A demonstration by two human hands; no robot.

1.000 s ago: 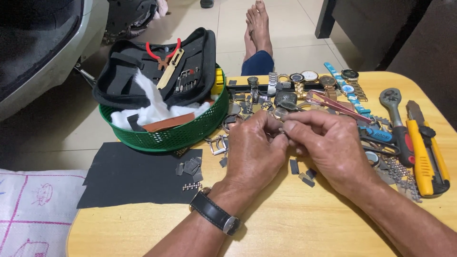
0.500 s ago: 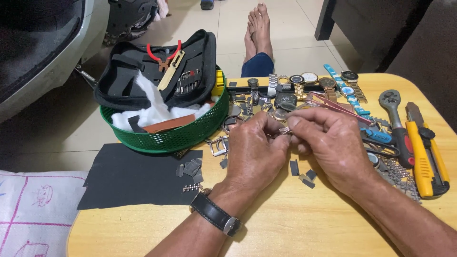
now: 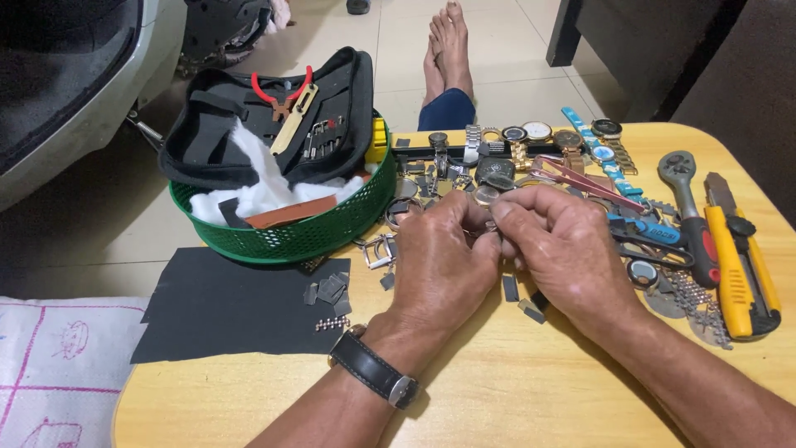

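Note:
My left hand (image 3: 439, 261) and my right hand (image 3: 564, 249) meet over the middle of a round wooden table (image 3: 514, 390). Both pinch the same small metal watch part (image 3: 491, 226) between their fingertips; most of it is hidden by my fingers. My left wrist wears a black-strapped wristwatch (image 3: 373, 377). Under and around my hands lie loose metal band links (image 3: 522, 300) and watch bits. A row of several watches (image 3: 539, 137) lies just beyond my hands.
A green basket (image 3: 290, 236) holding a black tool case, red pliers (image 3: 282, 91) and white cloth stands at the left. A black sheet (image 3: 224, 307) lies in front of it. A ratchet (image 3: 688, 207) and yellow cutter (image 3: 738, 265) lie at the right. A bare foot (image 3: 448, 50) rests beyond the table.
My hands stay together on the small part and have drifted slightly up and away from me. Nothing else on the table has moved.

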